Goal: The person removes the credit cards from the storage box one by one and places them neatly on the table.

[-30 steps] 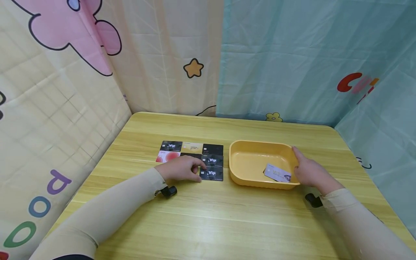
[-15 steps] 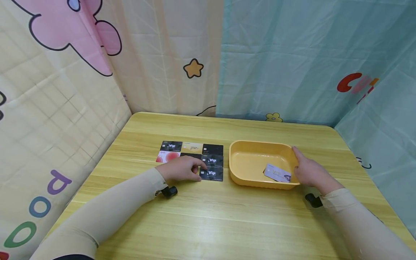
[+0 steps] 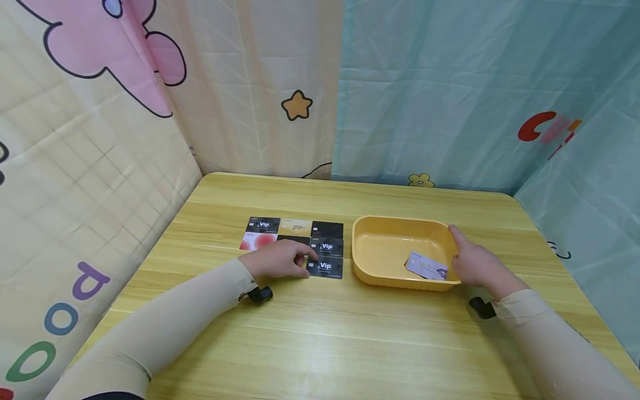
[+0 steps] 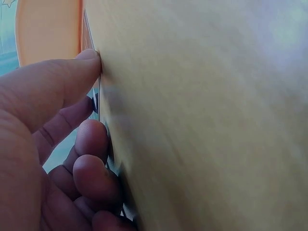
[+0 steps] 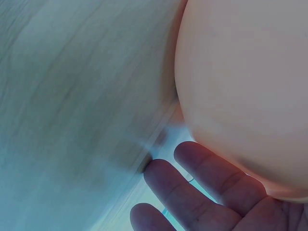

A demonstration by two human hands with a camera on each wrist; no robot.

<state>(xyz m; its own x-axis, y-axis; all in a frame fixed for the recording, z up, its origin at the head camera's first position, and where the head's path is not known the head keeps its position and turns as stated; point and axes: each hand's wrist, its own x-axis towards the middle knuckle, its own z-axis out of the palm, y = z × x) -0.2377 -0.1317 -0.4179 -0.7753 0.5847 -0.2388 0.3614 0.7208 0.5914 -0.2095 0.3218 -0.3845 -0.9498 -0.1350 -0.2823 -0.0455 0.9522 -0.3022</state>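
Observation:
My left hand (image 3: 281, 259) reaches over several cards on the table, with its fingertips on the left edge of a black Vip card (image 3: 327, 269). Its thumb (image 4: 72, 79) and loosely bent fingers show in the left wrist view. Above that card lie another Vip card (image 3: 329, 248) and a plain black card (image 3: 327, 229). A gold card (image 3: 295, 226), a third Vip card (image 3: 260, 224) and a pink card (image 3: 254, 242) sit further left. My right hand (image 3: 475, 264) rests against the right end of a yellow tray (image 3: 382, 281), fingers extended along its outer wall; the thumb is hidden.
A light purple VIP card (image 3: 425, 266) lies tilted inside the tray, overlapping something dark. The wooden table (image 3: 350, 344) extends in front of the tray. Printed curtains (image 3: 425, 83) hang behind the table and at its sides. A black wrist camera (image 3: 260, 295) sits under the left wrist.

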